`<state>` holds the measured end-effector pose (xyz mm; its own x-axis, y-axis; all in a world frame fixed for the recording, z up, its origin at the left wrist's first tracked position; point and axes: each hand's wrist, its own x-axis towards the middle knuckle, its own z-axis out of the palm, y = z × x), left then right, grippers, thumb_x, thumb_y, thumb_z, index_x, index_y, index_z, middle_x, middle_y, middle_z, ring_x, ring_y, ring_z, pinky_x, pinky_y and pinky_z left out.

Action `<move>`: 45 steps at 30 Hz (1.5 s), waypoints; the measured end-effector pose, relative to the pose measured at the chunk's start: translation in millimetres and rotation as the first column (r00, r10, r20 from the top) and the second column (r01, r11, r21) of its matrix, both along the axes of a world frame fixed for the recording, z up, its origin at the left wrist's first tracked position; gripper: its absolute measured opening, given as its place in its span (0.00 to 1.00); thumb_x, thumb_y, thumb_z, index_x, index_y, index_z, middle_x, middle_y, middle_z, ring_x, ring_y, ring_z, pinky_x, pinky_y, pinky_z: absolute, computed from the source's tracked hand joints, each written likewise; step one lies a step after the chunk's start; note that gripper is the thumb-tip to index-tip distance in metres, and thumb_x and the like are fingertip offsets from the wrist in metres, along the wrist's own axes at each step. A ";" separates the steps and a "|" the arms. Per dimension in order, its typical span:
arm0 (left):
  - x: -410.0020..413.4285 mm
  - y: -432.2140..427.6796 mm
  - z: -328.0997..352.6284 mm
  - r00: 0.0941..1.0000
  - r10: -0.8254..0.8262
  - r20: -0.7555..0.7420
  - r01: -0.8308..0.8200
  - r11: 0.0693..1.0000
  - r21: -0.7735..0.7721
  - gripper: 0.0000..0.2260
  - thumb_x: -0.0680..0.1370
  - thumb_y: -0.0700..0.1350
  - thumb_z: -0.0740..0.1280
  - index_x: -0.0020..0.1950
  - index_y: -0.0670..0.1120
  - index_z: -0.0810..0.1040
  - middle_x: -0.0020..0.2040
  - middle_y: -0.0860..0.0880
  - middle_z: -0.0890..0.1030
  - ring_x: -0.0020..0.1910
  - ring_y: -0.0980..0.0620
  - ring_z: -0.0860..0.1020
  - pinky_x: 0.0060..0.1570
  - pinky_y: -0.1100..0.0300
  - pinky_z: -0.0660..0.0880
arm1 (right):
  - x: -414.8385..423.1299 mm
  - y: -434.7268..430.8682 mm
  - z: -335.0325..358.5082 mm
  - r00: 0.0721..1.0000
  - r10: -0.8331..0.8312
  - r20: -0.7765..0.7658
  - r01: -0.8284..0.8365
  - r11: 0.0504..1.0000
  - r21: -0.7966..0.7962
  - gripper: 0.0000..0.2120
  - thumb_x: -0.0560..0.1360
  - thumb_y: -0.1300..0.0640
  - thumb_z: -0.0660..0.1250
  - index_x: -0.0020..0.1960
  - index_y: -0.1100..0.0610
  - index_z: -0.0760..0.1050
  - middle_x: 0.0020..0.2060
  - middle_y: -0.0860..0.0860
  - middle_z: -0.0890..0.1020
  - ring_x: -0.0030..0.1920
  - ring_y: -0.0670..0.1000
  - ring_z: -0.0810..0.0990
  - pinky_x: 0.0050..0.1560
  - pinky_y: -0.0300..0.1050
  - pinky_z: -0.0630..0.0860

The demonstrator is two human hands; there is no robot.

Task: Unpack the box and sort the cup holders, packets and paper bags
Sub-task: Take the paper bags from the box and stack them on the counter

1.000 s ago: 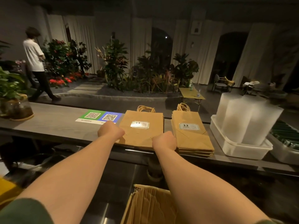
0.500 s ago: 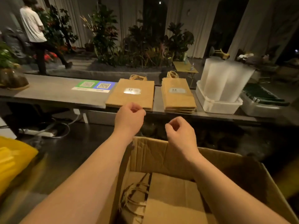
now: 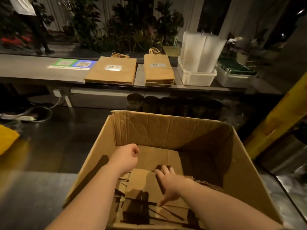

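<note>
— Where are the bags [image 3: 142, 181]?
— Some lie flat at the bottom of the box [image 3: 166, 130], which stands open at 6 o'clock. More are stacked on the worktop [image 3: 29, 68] at 12 o'clock: a wide stack [image 3: 112, 72] and, just beside it toward 1 o'clock, a narrow stack [image 3: 158, 72]. Both have their handles at the far end.
— And the hands?
— Both are inside the box opening. The left hand [image 3: 124, 159] hangs near the box's 9 o'clock wall, its grip loosely curled with nothing in it. The right hand [image 3: 167, 180] is lower, its grip wide open, fingers straight and spread over the top bag, thumb pointing down. It holds nothing. I cannot tell whether the fingertips touch the paper.
— Anything else on the worktop?
— A white tub [image 3: 196, 78] at 1 o'clock, just beside the narrow stack, with tall white sleeves [image 3: 201, 50] standing upright in it. A green and blue sign [image 3: 71, 64] lies flat at 11 o'clock, next to the wide stack.
</note>
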<state>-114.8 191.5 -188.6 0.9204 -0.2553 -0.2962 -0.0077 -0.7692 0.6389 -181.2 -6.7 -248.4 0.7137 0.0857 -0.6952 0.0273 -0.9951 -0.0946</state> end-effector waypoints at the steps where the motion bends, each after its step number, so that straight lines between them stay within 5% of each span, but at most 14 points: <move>1: 1.9 0.8 0.6 0.999 -0.025 0.048 0.026 1.000 -0.005 0.12 0.81 0.42 0.67 0.58 0.59 0.78 0.45 0.55 0.83 0.44 0.55 0.81 0.42 0.58 0.81 | -1.1 5.5 -3.5 0.998 0.058 0.000 -0.058 0.998 -0.037 0.58 0.70 0.38 0.77 0.83 0.46 0.38 0.83 0.53 0.41 0.81 0.66 0.41 0.77 0.71 0.54; 5: 6.5 -0.9 4.5 0.979 -0.091 0.182 0.097 0.995 -0.022 0.11 0.82 0.43 0.66 0.57 0.60 0.78 0.46 0.57 0.81 0.44 0.57 0.81 0.46 0.56 0.83 | 1.2 14.6 1.6 0.987 0.162 0.016 -0.160 0.983 -0.089 0.51 0.71 0.46 0.79 0.83 0.49 0.50 0.80 0.59 0.59 0.77 0.69 0.61 0.71 0.67 0.69; 8: 9.9 -1.8 6.5 0.960 -0.064 0.271 0.083 0.995 -0.061 0.11 0.82 0.42 0.66 0.58 0.59 0.78 0.49 0.59 0.80 0.46 0.58 0.80 0.47 0.58 0.83 | -1.1 10.7 10.5 0.993 0.089 0.081 -0.087 0.996 -0.031 0.29 0.76 0.56 0.73 0.74 0.53 0.68 0.62 0.55 0.78 0.61 0.58 0.79 0.62 0.54 0.79; 11: 9.8 -0.9 11.1 0.924 0.027 0.381 0.034 0.988 -0.153 0.10 0.82 0.42 0.66 0.58 0.57 0.78 0.50 0.59 0.79 0.47 0.59 0.79 0.47 0.60 0.82 | -0.1 5.9 32.3 0.979 -0.042 0.199 0.049 0.998 -0.031 0.13 0.79 0.58 0.69 0.62 0.51 0.77 0.50 0.50 0.81 0.51 0.51 0.81 0.57 0.49 0.81; 17: 11.2 6.8 21.8 0.840 0.391 0.377 -0.178 0.854 -0.489 0.07 0.85 0.48 0.62 0.61 0.56 0.75 0.51 0.58 0.78 0.48 0.57 0.79 0.45 0.59 0.78 | -2.7 -40.5 108.6 0.733 -0.417 0.537 0.331 0.909 0.253 0.15 0.82 0.60 0.63 0.64 0.47 0.77 0.55 0.48 0.82 0.56 0.52 0.81 0.57 0.47 0.80; 21: 6.8 14.2 24.3 0.760 0.633 0.150 -0.286 0.533 -0.796 0.10 0.87 0.52 0.56 0.62 0.51 0.74 0.53 0.52 0.77 0.52 0.53 0.77 0.49 0.59 0.73 | -15.1 -71.6 127.3 0.597 -0.708 0.377 0.323 0.643 0.695 0.14 0.85 0.59 0.59 0.55 0.44 0.80 0.48 0.47 0.84 0.49 0.49 0.85 0.49 0.48 0.85; 25: -0.4 17.6 29.9 0.805 0.593 -0.001 -0.279 0.377 -0.883 0.16 0.86 0.58 0.54 0.63 0.49 0.72 0.55 0.49 0.77 0.54 0.52 0.77 0.55 0.54 0.73 | -19.4 -78.6 135.5 0.490 -0.870 0.049 0.319 0.231 0.919 0.12 0.85 0.60 0.61 0.55 0.51 0.83 0.49 0.56 0.87 0.49 0.57 0.87 0.52 0.61 0.84; 29: -9.7 16.9 27.6 0.973 0.176 -0.147 -0.217 0.504 -0.836 0.34 0.72 0.76 0.61 0.69 0.56 0.74 0.66 0.51 0.81 0.69 0.47 0.75 0.71 0.44 0.67 | -16.0 -65.0 132.5 0.429 -0.861 -0.271 0.270 -0.164 0.949 0.15 0.86 0.55 0.57 0.56 0.53 0.83 0.53 0.60 0.86 0.52 0.61 0.86 0.54 0.64 0.83; 32: -18.5 7.1 35.5 0.982 -0.025 -0.186 -0.126 0.650 -0.749 0.22 0.79 0.59 0.70 0.71 0.57 0.72 0.64 0.56 0.83 0.67 0.53 0.78 0.69 0.45 0.72 | -8.4 -49.1 124.5 0.406 -0.828 -0.388 0.300 -0.280 0.912 0.16 0.87 0.51 0.56 0.60 0.54 0.82 0.52 0.58 0.87 0.51 0.59 0.87 0.49 0.57 0.84; 36: -19.4 11.4 47.9 0.978 0.102 -0.180 -0.201 0.679 -0.706 0.13 0.83 0.42 0.66 0.63 0.58 0.77 0.55 0.56 0.86 0.58 0.52 0.84 0.61 0.44 0.79 | 2.0 -38.5 103.6 0.397 -0.788 -0.471 0.306 -0.371 0.877 0.17 0.87 0.55 0.55 0.59 0.55 0.82 0.52 0.59 0.87 0.53 0.59 0.86 0.54 0.57 0.82; 38: -20.7 22.1 50.4 0.979 0.160 -0.125 -0.202 0.697 -0.688 0.14 0.84 0.42 0.64 0.63 0.61 0.77 0.55 0.58 0.86 0.57 0.54 0.83 0.58 0.47 0.80 | 8.8 -35.0 84.5 0.339 -0.856 -0.391 0.335 -0.279 0.900 0.16 0.87 0.53 0.55 0.59 0.54 0.82 0.53 0.57 0.87 0.55 0.57 0.85 0.57 0.55 0.79; 40: -22.3 31.9 45.1 0.947 0.318 -0.056 -0.267 0.675 -0.688 0.15 0.84 0.42 0.64 0.64 0.62 0.76 0.55 0.58 0.84 0.59 0.54 0.81 0.58 0.48 0.79 | 12.8 -30.6 57.1 0.369 -0.918 -0.147 0.435 0.031 0.900 0.13 0.86 0.50 0.57 0.58 0.53 0.79 0.57 0.56 0.84 0.55 0.53 0.83 0.55 0.51 0.79; 43: -24.5 37.9 41.1 0.876 0.481 -0.041 -0.343 0.559 -0.755 0.16 0.85 0.39 0.63 0.61 0.61 0.77 0.55 0.57 0.84 0.58 0.53 0.81 0.57 0.48 0.78 | 5.6 -27.4 11.5 0.799 -0.585 0.138 0.466 0.748 0.473 0.26 0.78 0.45 0.72 0.72 0.48 0.70 0.71 0.51 0.73 0.65 0.53 0.76 0.65 0.53 0.77; 45: -26.0 38.8 40.6 0.879 0.476 -0.018 -0.316 0.555 -0.770 0.17 0.85 0.38 0.63 0.58 0.62 0.77 0.54 0.57 0.85 0.56 0.55 0.81 0.55 0.50 0.78 | 2.7 -26.4 -6.4 0.951 -0.295 0.089 0.283 0.951 0.126 0.48 0.72 0.42 0.77 0.82 0.46 0.54 0.81 0.53 0.57 0.79 0.59 0.60 0.75 0.61 0.67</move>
<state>-140.8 230.3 -147.9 0.9955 0.0948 -0.0091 0.0086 0.0057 0.9999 -178.5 -33.2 -254.8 0.7876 -0.0634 -0.6129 -0.2443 -0.9453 -0.2162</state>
